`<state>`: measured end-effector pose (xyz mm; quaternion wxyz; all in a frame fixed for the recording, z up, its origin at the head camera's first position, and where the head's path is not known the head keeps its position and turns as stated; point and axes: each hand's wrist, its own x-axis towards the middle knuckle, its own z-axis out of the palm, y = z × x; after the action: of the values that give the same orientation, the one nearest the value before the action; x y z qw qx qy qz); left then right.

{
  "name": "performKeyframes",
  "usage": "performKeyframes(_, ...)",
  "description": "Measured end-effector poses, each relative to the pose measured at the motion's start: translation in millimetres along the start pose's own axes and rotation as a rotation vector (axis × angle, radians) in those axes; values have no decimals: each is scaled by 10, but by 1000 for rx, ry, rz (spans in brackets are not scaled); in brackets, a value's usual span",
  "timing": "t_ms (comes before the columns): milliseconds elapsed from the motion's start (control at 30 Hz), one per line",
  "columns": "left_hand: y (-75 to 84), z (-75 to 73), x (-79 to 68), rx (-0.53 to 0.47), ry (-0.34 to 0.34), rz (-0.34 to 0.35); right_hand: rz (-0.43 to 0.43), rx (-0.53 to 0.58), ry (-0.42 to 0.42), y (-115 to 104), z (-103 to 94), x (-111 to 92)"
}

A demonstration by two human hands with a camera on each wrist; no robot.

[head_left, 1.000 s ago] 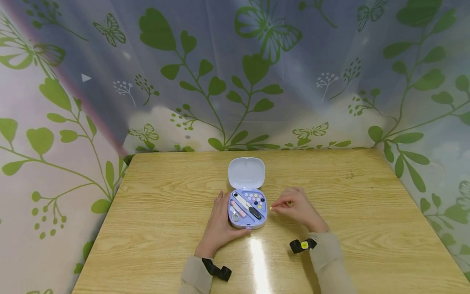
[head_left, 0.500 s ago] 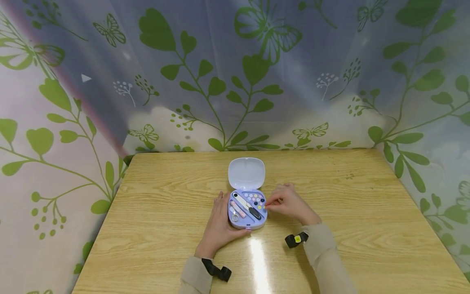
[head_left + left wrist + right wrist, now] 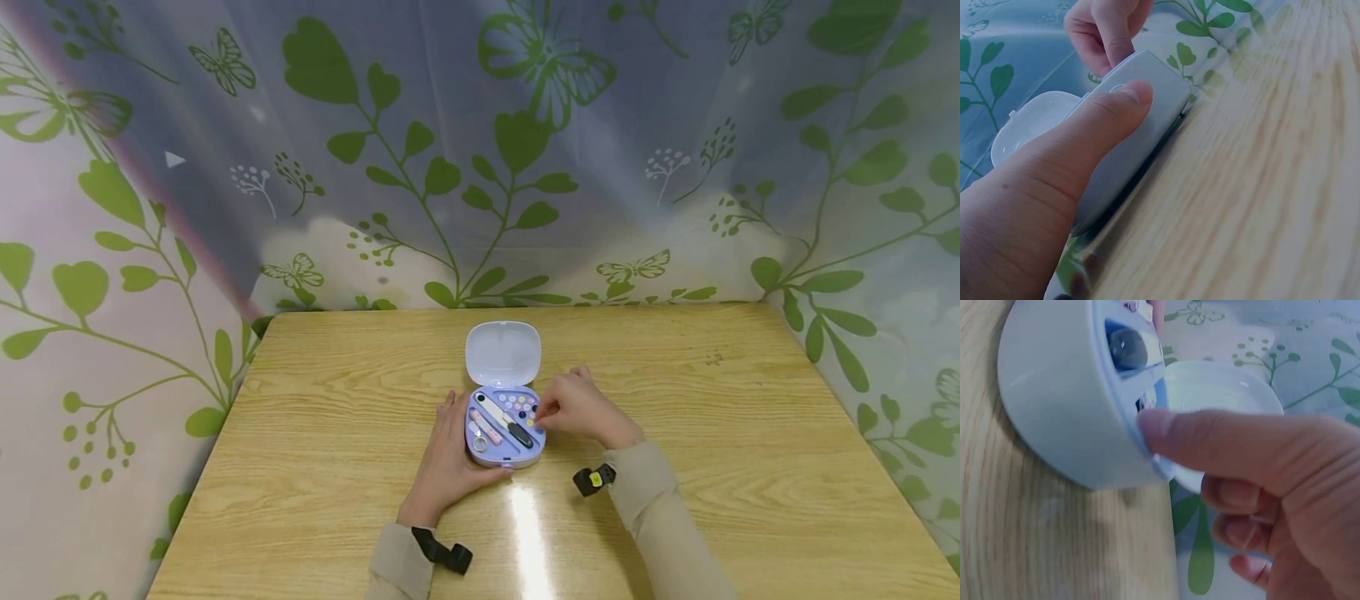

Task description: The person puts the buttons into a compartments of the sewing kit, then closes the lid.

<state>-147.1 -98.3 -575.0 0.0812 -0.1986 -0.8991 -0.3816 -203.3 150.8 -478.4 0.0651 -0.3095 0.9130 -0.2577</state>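
Note:
In the head view a small lavender sewing box [image 3: 506, 461] lies open on the table, its lid [image 3: 503, 353] tipped back. My left hand [image 3: 442, 467] grips its left side, thumb pressed on the front wall. My right hand [image 3: 581, 408] has its thumb and index fingertips together over the right compartment, among several small round buttons [image 3: 522, 400]. The small yellow button seen earlier in that pinch is now hidden by the fingers. In the right wrist view the thumb [image 3: 1210, 440] reaches over the box rim.
Inside the box, a white tool with a black handle [image 3: 520, 434] lies diagonally. Left of it are a pink patterned strip [image 3: 486, 426] and a metal ring-shaped piece [image 3: 480, 444]. The wooden table [image 3: 337, 400] meets a patterned curtain [image 3: 420, 250] at the back.
My right hand has moved left from beside the box to over its button compartment, carrying the small yellow button pinched at its fingertips. My left hand and the box have stayed in place.

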Motion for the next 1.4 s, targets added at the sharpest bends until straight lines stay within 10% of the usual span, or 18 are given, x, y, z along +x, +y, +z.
performKeyframes(700, -2, 6, -5, 7, 23, 21, 147, -77, 19, -140, 45, 18)
performKeyframes(1400, -7, 4, 5, -2, -3, -15, 83, 250, 256, -37, -123, -114)
